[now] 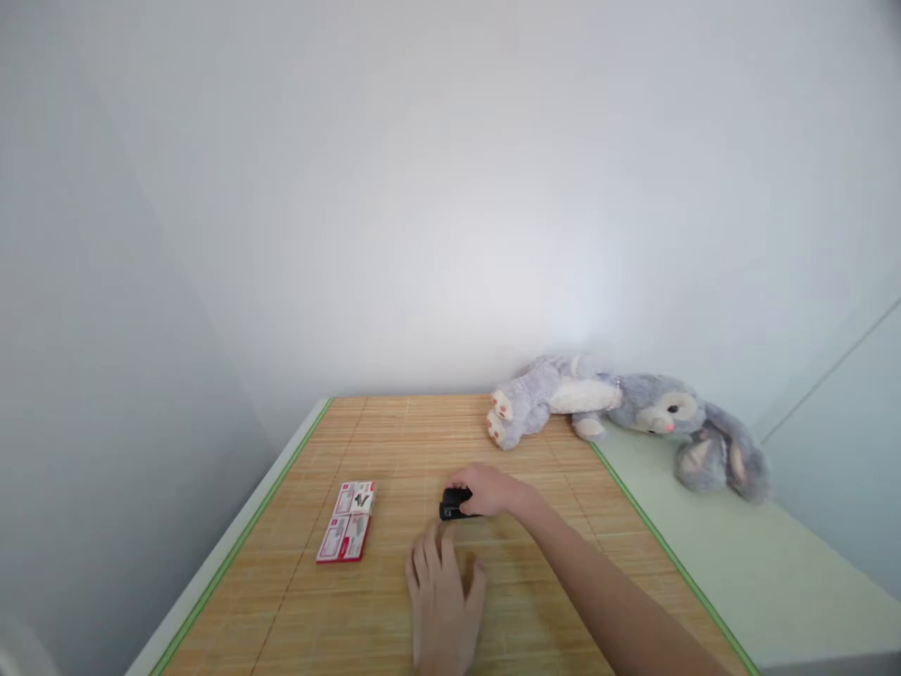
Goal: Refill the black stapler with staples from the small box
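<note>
Left hand [443, 601], nearest the camera, was palm-down with fingers loosely spread over the slatted mat [296, 615], while just beyond its fingertips the right hand [487, 490] pinched a black stapler [451, 509] whose long axis ran sideways, its exposed end pointing left and the other hidden by the grasp.

The left hand [443, 601], right hand [488, 491] and slender right forearm [598, 582] are bare.
</note>
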A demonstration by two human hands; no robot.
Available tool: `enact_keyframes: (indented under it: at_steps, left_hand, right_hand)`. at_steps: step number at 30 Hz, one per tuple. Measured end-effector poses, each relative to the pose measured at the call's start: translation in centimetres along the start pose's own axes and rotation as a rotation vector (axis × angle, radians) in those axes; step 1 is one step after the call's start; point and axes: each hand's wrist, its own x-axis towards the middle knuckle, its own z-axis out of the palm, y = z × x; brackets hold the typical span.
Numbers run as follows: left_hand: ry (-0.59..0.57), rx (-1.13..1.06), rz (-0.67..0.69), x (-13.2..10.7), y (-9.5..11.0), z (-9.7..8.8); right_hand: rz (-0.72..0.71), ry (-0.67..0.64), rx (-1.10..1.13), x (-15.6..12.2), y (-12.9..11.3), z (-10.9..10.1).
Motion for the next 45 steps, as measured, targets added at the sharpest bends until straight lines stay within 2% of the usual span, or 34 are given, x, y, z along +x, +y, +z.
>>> enact_keyframes:
  at_steps: [2,6,10,12,15,17,19,23,26,30,32,34,36,39,42,45]
  left_hand:
    - [0.009,0.040,0.014,0.4,-0.3,0.6]
    - [-0.047,0.109,0.043,0.7,-0.4,1.7]
    - [-0.038,0.150,0.029,0.5,-0.3,2.1]
    - [-0.026,0.155,0.033,0.5,-0.2,2.1]
    - [-0.020,0.153,0.033,0.5,-0.2,1.9]
    - [-0.022,0.145,0.029,0.5,-0.2,1.7]
    - [-0.027,0.135,0.029,0.5,-0.1,1.7]
    - [-0.030,0.115,0.050,0.3,0.1,1.8]
    - [0.001,0.118,0.044,0.5,-0.8,0.9]
    - [0.167,0.240,-0.091,1.7,-5.1,-2.7]
    - [0.257,0.341,-0.207,2.3,-7.8,-4.8]
    - [0.277,0.397,-0.232,2.4,-9.9,-6.2]
    - [0.250,0.395,-0.206,2.0,-11.0,-6.5]
    - [0.113,0.276,-0.135,0.7,-10.6,-5.4]
    - [-0.108,0.045,-0.009,-0.4,-8.4,-4.0]
    - [-0.236,-0.168,0.093,-0.5,-5.5,-2.9]
  right_hand:
    - [-0.017,-0.003,0.014,-0.7,0.2,0.4]
    - [-0.008,0.062,0.049,-0.7,-0.4,1.3]
    - [-0.022,0.122,0.106,-1.4,-0.6,-0.6]
    - [-0.018,0.170,0.142,-3.0,0.1,-2.4]
    - [0.051,0.250,0.200,-6.8,2.3,-4.6]
    - [0.128,0.284,0.240,-9.4,4.3,-5.2]
    - [0.208,0.302,0.278,-11.3,6.1,-4.9]
    - [0.300,0.326,0.345,-13.2,8.0,-2.7]
    - [0.311,0.361,0.407,-14.0,8.5,-0.6]
    - [0.334,0.537,0.538,-15.9,9.6,1.9]
    - [0.371,0.604,0.514,-16.8,9.8,3.1]
    - [0.400,0.611,0.451,-17.3,9.1,4.3]
    - [0.401,0.563,0.393,-17.4,7.6,5.5]
    - [0.373,0.474,0.371,-16.6,4.2,7.2]
    - [0.378,0.452,0.445,-14.7,1.1,9.0]
    - [0.366,0.309,0.652,-12.4,-0.6,10.6]
